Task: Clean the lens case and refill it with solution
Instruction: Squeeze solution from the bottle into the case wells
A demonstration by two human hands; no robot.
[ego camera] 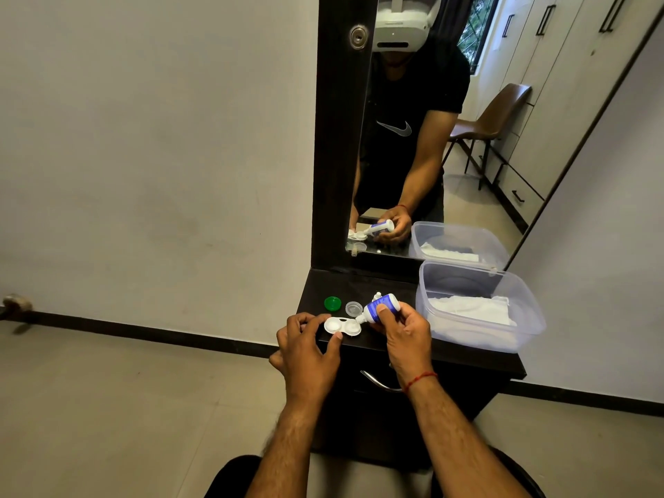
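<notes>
A white two-well lens case (342, 326) lies open on the dark dresser top (388, 289). My left hand (305, 350) pinches the case's left end between thumb and fingers. My right hand (406, 336) grips a small white and blue solution bottle (380, 308), tipped sideways with its nozzle over the case's right well. Two loose caps sit behind the case: a green one (332, 303) and a clear one (354, 308). A small white bottle cap (377, 295) stands just behind the bottle.
A clear plastic tub (503, 282) holding white cloth or tissue (470, 310) stands at the right of the dresser top. A tall mirror (431, 138) rises behind. A metal drawer handle (377, 382) sits below the top's front edge.
</notes>
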